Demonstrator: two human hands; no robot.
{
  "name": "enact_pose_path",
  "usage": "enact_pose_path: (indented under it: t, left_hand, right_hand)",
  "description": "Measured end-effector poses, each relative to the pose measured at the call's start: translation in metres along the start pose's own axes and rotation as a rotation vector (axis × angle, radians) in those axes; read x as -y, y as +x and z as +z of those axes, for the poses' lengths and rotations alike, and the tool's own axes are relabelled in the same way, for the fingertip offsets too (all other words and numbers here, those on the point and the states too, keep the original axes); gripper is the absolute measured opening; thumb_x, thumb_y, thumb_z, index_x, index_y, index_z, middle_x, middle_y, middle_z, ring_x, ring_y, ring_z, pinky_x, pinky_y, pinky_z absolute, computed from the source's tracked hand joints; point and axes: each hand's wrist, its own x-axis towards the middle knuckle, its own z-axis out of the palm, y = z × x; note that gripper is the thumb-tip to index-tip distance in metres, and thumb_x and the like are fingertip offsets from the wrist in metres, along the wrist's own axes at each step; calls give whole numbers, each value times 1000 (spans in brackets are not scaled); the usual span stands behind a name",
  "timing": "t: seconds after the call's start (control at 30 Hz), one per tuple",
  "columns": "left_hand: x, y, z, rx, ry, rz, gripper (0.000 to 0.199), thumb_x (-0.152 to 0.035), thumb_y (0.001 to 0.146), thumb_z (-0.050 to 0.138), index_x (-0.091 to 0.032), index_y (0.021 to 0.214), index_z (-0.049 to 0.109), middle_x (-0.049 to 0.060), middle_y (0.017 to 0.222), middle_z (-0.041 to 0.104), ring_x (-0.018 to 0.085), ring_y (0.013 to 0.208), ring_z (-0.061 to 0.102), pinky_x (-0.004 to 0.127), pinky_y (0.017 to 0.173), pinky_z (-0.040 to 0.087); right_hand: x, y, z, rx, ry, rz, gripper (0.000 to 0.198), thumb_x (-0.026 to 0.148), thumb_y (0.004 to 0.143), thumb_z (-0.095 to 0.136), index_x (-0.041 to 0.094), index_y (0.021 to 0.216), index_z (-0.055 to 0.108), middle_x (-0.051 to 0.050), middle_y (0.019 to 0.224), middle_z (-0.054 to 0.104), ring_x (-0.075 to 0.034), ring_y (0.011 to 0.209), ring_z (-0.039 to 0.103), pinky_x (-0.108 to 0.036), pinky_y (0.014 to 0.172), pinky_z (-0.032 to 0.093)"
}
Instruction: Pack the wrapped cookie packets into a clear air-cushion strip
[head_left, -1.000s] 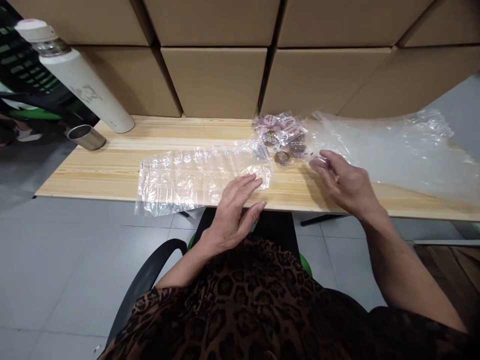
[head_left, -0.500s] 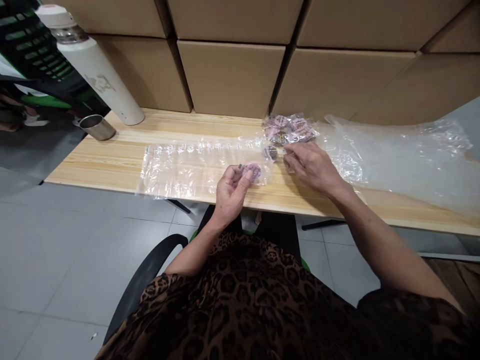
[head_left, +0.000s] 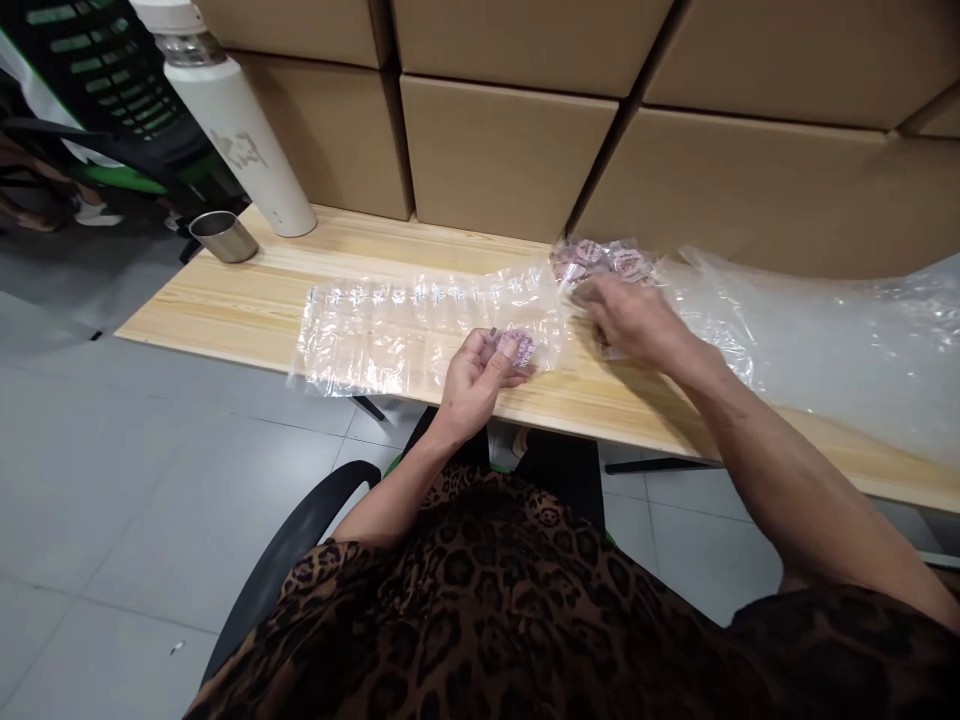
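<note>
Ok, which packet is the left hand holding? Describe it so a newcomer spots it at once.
Start at the wooden table below the cardboard boxes. At its near edge, the left hand pinches a small pink round packet beside the clear plastic strip. It is alone, away from the packet pile by the right hand.

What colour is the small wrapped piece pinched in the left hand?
Pink, inside clear wrapping; the small wrapped piece shows in the head view, pinched by the left hand.

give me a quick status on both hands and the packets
Left hand grip shut on one pink packet, over the clear plastic strip. Right hand reaching into the packet pile. Nothing in the way.
</note>
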Motion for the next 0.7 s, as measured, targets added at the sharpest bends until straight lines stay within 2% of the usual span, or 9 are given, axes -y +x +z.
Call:
enact_pose_path:
  t: [0.1, 0.13, 0.17, 0.23, 0.3, 0.4, 0.53, 0.6, 0.7]
  left_hand:
    - [-2, 0, 2, -7, 2, -35, 44, -58, 90, 78, -22, 103, 55, 7, 120, 77, 15, 83, 81, 25, 72, 66]
    - [-3, 0, 4, -3, 4, -42, 44, -58, 91, 77, -23, 104, 55, 7, 119, 77, 15, 82, 81, 25, 70, 66]
    - [-3, 0, 6, 7, 7, -48, 44, -58, 92, 76, -23, 105, 54, 7, 116, 76, 15, 82, 81, 24, 70, 66]
    - [-4, -1, 11, 37, 6, -52, 43, -58, 94, 74, -22, 108, 54, 6, 111, 75, 15, 81, 81, 25, 71, 66]
    - [-5, -3, 18, 67, -2, -46, 41, -56, 97, 71, -22, 114, 56, 6, 112, 75, 15, 82, 80, 28, 74, 68]
    - [-5, -7, 24, 97, -25, -62, 36, -53, 103, 63, -23, 122, 57, 7, 116, 75, 15, 89, 79, 33, 83, 69]
    - [-3, -9, 20, 105, -77, -138, 37, -57, 105, 59, -21, 114, 59, 5, 104, 73, 14, 84, 77, 34, 85, 69]
    - [-3, -9, 16, 115, -66, -136, 40, -60, 103, 62, -21, 108, 59, 3, 98, 70, 12, 78, 75, 31, 79, 68]
    - [-6, -9, 13, 200, 20, -101, 43, -61, 101, 65, -19, 108, 61, 3, 96, 67, 11, 75, 69, 27, 73, 66]
  right_hand:
    - [-2, -21, -20, -352, 243, 59, 20, 37, 99, 67, 24, 113, 68, -12, 101, 75, -27, 86, 67, -48, 83, 56]
    - [2, -29, -27, -406, 394, 43, 21, 40, 96, 74, 24, 110, 71, -10, 97, 74, -25, 81, 67, -45, 79, 57]
    - [10, -37, -33, -387, 563, 10, 23, 41, 94, 79, 24, 109, 73, -9, 93, 74, -23, 76, 68, -43, 74, 57]
    - [29, -51, -38, -192, 845, -61, 26, 44, 94, 81, 25, 110, 77, -6, 89, 75, -18, 68, 68, -38, 66, 57]
    - [49, -60, -33, -31, 976, -75, 27, 47, 94, 82, 25, 109, 78, -3, 85, 76, -16, 65, 69, -34, 62, 58]
    - [65, -63, -18, -38, 971, -38, 31, 51, 90, 86, 24, 99, 74, 1, 76, 71, -14, 59, 65, -31, 57, 55]
    - [58, -61, -17, -32, 850, -97, 35, 56, 88, 87, 24, 91, 73, 1, 75, 66, -12, 58, 56, -30, 52, 45]
    - [48, -60, -27, 42, 780, -155, 34, 57, 91, 84, 25, 90, 74, 0, 75, 66, -13, 60, 55, -31, 54, 43]
    - [37, -56, -45, 249, 667, -227, 35, 60, 95, 78, 26, 92, 76, -2, 76, 68, -16, 65, 57, -33, 57, 43]
